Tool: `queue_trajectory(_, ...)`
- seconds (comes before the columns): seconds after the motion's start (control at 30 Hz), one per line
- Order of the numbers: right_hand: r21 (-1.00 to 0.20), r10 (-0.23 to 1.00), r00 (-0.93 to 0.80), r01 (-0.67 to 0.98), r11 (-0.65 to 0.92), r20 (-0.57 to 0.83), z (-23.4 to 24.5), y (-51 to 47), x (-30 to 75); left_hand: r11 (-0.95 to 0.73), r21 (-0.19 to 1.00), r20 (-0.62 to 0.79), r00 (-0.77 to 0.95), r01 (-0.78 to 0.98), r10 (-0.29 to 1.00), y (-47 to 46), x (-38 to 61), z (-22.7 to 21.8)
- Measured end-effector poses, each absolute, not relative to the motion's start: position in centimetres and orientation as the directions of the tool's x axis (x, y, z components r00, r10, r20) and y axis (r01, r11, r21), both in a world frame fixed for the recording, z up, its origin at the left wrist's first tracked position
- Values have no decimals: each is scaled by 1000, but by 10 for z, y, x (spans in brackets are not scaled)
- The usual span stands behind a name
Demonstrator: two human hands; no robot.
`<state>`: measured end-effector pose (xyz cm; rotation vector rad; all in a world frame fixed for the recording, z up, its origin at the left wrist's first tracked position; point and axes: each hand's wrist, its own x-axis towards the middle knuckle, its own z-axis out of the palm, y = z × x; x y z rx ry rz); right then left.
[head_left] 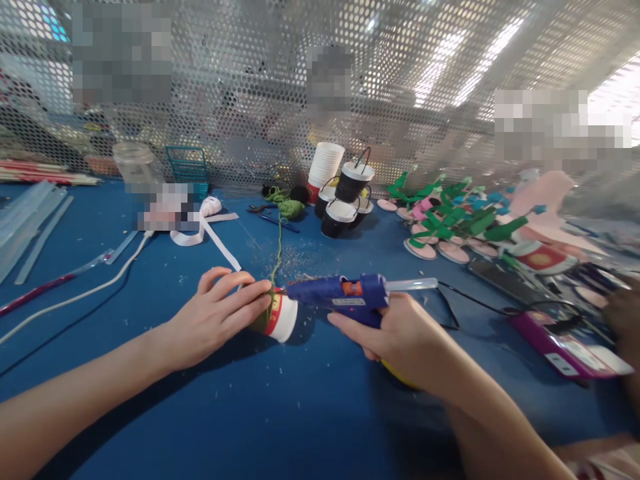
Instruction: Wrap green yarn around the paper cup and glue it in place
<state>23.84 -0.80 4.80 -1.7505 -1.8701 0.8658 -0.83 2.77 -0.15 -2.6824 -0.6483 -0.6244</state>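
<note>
My left hand (223, 310) is closed over a paper cup (286, 319) that lies on its side, its white end toward the right and a red and yellow band around it. Green yarn (278, 250) runs from a ball (291, 209) at the back down to the cup and is wrapped on it under my fingers. In my right hand (400, 330) is a blue hot glue gun (335, 291), with a clear glue stick (413, 285) out of its rear. Its nozzle meets the yarn on the cup beside my left fingertips.
White ribbon (220, 243) lies behind my left hand. Stacked paper cups (326, 163) and small black-wrapped buckets (339, 219) stand at the back. Paper flowers on round bases (453, 251) and a purple power strip (565, 347) sit right. A person's hand (623, 317) is at the far right.
</note>
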Motion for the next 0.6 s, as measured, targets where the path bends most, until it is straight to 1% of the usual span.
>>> queue_trajectory(0.07, -660, 990, -125, 750, 49, -68, 49, -11, 238, -851, -161, 474, 796, 499, 377, 27, -8, -2)
queue_trajectory(0.23, -568, 981, -174, 801, 189, 82, 50, -15, 240, -845, -75, 471, 766, 530, 438, 26, -6, -1)
queue_trajectory(0.27, -541, 972, -207, 808, 236, 115, 51, -15, 241, -844, -68, 471, 762, 533, 443, 26, -6, -1)
queue_trajectory(0.33, -448, 936, -297, 822, 351, 189, 52, -15, 242, -841, -51, 477, 753, 539, 453, 26, -6, -2)
queue_trajectory(0.4, -365, 909, -356, 834, 414, 217, 52, -16, 244, -838, -28, 485, 741, 545, 465, 26, -5, -3)
queue_trajectory(0.47, -352, 907, -368, 837, 419, 206, 52, -16, 246, -835, -1, 490, 728, 551, 480, 26, -5, -3)
queue_trajectory(0.53, -377, 900, -382, 818, 434, 208, 51, -17, 246, -830, 9, 492, 720, 558, 489, 26, -4, -3)
queue_trajectory(0.6, -420, 904, -356, 801, 426, 238, 49, -18, 246, -825, 10, 494, 715, 565, 495, 26, -4, -3)
